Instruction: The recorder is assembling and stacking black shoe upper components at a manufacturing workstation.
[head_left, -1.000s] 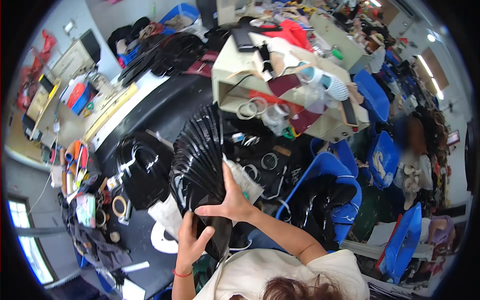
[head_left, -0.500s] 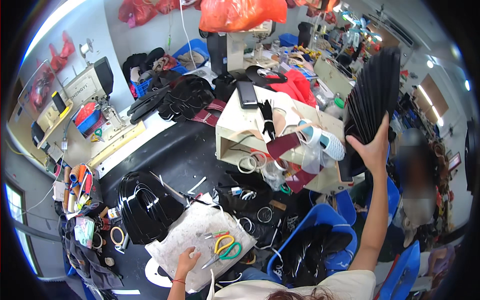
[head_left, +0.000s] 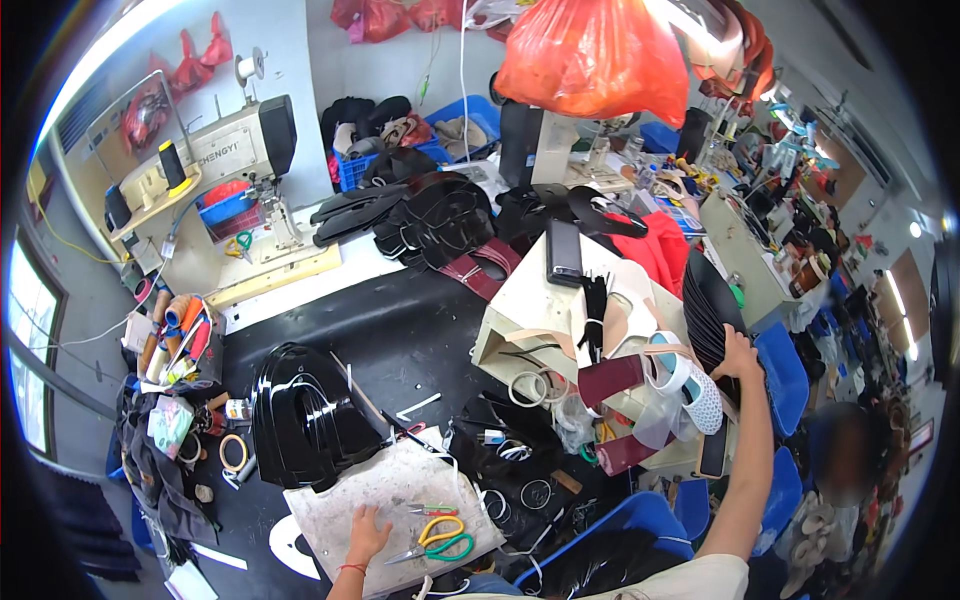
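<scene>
My right hand (head_left: 738, 356) grips the near end of a thick stack of black flat pieces (head_left: 706, 305), fanned in layers. The stack is lowered at the right side of a cream box-like stand (head_left: 505, 325); whether it rests there I cannot tell. Just left of that hand are a pale woven sandal (head_left: 700, 405) and a phone (head_left: 712, 450). My left hand (head_left: 369, 535) is empty, its fingers spread over the pale work board (head_left: 345, 505). Beside it lie scissors with yellow and green handles (head_left: 441, 538) and small thread snips (head_left: 432, 510).
A pile of glossy black cut pieces (head_left: 305, 415) stands behind the board. Blue bins (head_left: 625, 515) are at the lower right. A sewing machine (head_left: 235, 150) stands at the far left, and a red plastic bag (head_left: 595, 65) hangs at the top. Burgundy strips (head_left: 612, 382) hang off the stand.
My right hand has brought the black stack down from its raised position to the stand's right side. My left hand stays over the board with its fingers more spread. The view has shifted.
</scene>
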